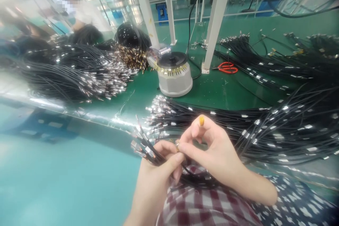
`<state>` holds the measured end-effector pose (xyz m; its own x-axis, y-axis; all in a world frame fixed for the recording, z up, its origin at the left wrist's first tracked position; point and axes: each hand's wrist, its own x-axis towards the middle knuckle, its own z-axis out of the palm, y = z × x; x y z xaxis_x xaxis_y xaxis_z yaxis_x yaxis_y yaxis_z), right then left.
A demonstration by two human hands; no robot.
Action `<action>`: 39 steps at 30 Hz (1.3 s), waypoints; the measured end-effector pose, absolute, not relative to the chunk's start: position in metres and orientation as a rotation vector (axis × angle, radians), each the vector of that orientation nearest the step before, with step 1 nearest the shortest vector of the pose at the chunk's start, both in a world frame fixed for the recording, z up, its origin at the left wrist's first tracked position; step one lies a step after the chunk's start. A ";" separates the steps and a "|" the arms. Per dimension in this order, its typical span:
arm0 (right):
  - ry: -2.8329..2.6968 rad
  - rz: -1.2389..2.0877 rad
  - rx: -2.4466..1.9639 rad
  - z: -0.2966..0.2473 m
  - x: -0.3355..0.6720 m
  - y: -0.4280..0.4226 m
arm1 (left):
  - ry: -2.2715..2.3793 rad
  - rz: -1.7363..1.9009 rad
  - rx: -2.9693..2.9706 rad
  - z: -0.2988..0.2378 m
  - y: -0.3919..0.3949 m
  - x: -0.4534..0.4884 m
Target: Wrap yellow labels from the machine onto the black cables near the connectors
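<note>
My left hand is closed round a small bundle of thin black cables whose metal-tipped ends fan out up and to the left. My right hand pinches a small gold connector at one cable end, thumb and forefinger pressed together right beside my left fingers. A small yellow piece rests on a raised right fingertip. Both hands hover over my lap, just in front of the green table's edge.
A large spread of black cables with silver connectors lies behind my hands. More cable piles lie at the left. A white round machine with a black lid stands mid-table, red scissors near a white post. Another person sits far left.
</note>
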<state>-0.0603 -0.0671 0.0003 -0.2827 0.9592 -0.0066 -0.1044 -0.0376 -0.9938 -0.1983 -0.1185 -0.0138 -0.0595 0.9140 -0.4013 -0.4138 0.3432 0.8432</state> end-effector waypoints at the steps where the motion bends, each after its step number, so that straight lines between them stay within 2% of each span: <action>1: -1.320 1.489 -0.997 0.001 -0.059 -0.067 | 1.166 1.189 0.558 -0.014 -0.119 -0.198; 7: -1.088 1.984 -0.802 -0.003 -0.056 -0.055 | 1.100 1.251 0.554 -0.015 -0.120 -0.195; 18: -1.008 2.178 -0.574 -0.016 -0.060 -0.044 | 0.994 1.110 0.527 -0.017 -0.117 -0.201; 21: -1.073 2.083 -0.666 -0.017 -0.057 -0.042 | 0.969 1.104 0.485 -0.018 -0.117 -0.202; 28: -1.451 1.606 -1.070 -0.013 -0.052 -0.062 | 1.044 1.242 0.373 -0.018 -0.113 -0.203; 33: -1.500 1.707 -1.079 -0.018 -0.045 -0.071 | 1.072 1.252 0.342 -0.016 -0.116 -0.199; 37: -1.530 1.467 -1.196 -0.025 -0.046 -0.062 | 1.022 1.278 0.406 -0.006 -0.124 -0.194; 39: -1.730 1.484 -1.195 -0.030 -0.049 -0.061 | 0.944 1.230 0.445 -0.002 -0.129 -0.192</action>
<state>-0.0488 -0.0610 -0.0300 -0.4461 0.8852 -0.1319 0.2650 -0.0101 -0.9642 -0.1921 -0.1287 -0.0017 0.0367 0.9302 -0.3653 -0.5934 0.3144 0.7409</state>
